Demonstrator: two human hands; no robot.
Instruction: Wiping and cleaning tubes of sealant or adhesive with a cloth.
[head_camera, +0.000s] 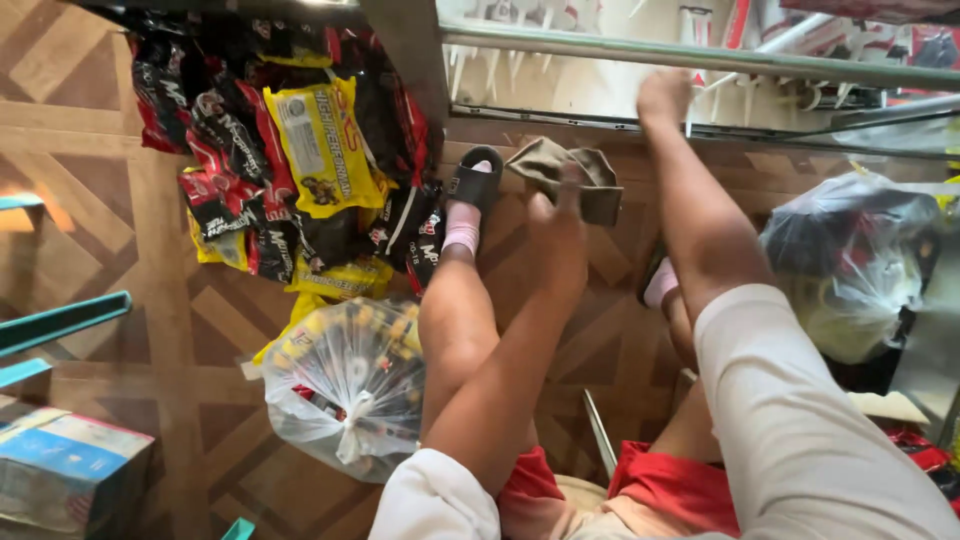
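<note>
My left hand (556, 215) holds an olive-brown cloth (570, 172) out in front of me, above the wooden floor. My right hand (664, 93) reaches further up, its closed fingers on the lower edge of a glass-fronted display case (700, 55). I am crouched low, knees bent. My left foot in a pink sock and dark slipper (474, 184) rests just left of the cloth. My right foot (660, 282) is mostly hidden behind my right arm.
A heap of black, red and yellow snack packets (290, 150) lies on the floor at the left. A tied clear bag of small packets (345, 385) sits by my left knee. Another filled plastic bag (855, 265) stands at the right. A cardboard box (65, 470) is at the lower left.
</note>
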